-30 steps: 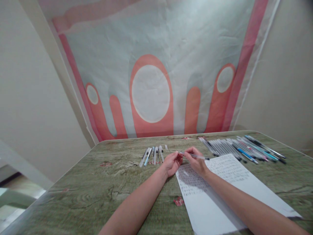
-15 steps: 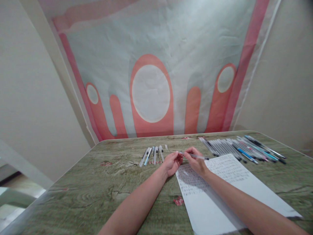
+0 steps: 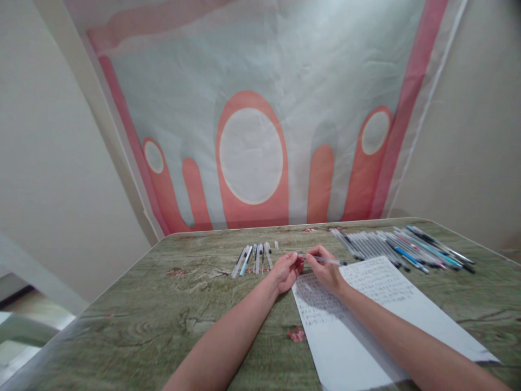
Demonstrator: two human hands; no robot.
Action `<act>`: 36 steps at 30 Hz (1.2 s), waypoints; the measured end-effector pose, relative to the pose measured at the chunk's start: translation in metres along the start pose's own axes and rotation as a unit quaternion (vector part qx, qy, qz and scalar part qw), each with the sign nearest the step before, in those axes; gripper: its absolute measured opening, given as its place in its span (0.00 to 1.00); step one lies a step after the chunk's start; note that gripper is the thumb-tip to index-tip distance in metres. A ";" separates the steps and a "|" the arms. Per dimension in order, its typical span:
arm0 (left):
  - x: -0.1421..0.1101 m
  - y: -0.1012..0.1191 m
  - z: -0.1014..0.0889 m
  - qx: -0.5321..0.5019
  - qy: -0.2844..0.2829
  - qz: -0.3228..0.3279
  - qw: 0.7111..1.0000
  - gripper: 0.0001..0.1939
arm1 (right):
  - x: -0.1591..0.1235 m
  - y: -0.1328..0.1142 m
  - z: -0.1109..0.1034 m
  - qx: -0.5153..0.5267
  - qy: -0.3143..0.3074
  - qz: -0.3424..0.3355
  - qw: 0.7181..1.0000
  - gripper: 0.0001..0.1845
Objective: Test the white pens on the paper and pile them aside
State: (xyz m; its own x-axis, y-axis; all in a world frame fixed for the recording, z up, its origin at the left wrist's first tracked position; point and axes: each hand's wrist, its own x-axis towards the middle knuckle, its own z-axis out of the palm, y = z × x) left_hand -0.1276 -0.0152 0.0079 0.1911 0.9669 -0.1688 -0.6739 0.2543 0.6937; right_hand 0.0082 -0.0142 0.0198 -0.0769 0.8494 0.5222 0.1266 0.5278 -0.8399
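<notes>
A clear-barrelled pen with a dark end is held level above the top of a handwritten sheet of paper. My right hand pinches its barrel between thumb and fingers. At the pen's left end, the fingers of my left hand are closed round it, and they hide the tip. My left hand rests on the table just left of the sheet. Beyond it lies a small group of pens, with a small clear pen cap at their right.
A long row of clear, black and blue pens lies at the back right of the wood-patterned table. Behind the table's far edge hangs a pink and grey printed sheet. Walls stand on both sides.
</notes>
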 end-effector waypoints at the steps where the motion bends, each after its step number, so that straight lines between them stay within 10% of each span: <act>1: 0.000 0.000 -0.001 -0.002 -0.001 -0.002 1.000 0.05 | 0.000 0.000 0.000 0.000 -0.001 -0.001 1.000 0.08; 7: 0.002 -0.003 0.001 0.040 0.001 0.014 0.999 0.06 | 0.000 -0.001 -0.002 0.025 0.016 0.019 0.999 0.09; 11: 0.009 0.014 -0.001 0.265 0.056 0.079 0.959 0.10 | 0.004 0.000 -0.003 0.066 0.083 0.062 0.992 0.12; 13: 0.014 0.032 -0.004 0.474 0.092 0.152 0.863 0.11 | 0.006 0.003 -0.003 0.061 0.096 0.079 0.990 0.14; 17: 0.028 0.071 -0.008 0.787 0.144 0.211 0.562 0.13 | 0.008 0.008 -0.002 0.034 0.076 0.090 0.992 0.19; 20: 0.036 0.083 -0.007 0.839 0.162 0.145 0.499 0.12 | 0.007 0.009 -0.002 0.015 0.065 0.080 0.995 0.19; 25: 0.041 0.076 -0.007 0.782 0.184 0.120 0.584 0.07 | 0.005 0.010 0.000 0.052 0.027 0.088 0.994 0.20; 36: 0.038 0.043 0.005 0.170 0.206 0.146 0.953 0.05 | -0.002 -0.002 0.002 -0.094 -0.013 -0.076 0.993 0.07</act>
State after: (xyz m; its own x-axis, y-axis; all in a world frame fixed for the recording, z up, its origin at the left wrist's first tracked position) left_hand -0.1460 0.0325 0.0347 -0.3122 0.9386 -0.1467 -0.3721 0.0212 0.9280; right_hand 0.0059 -0.0166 0.0205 -0.1352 0.7615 0.6339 0.2946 0.6418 -0.7081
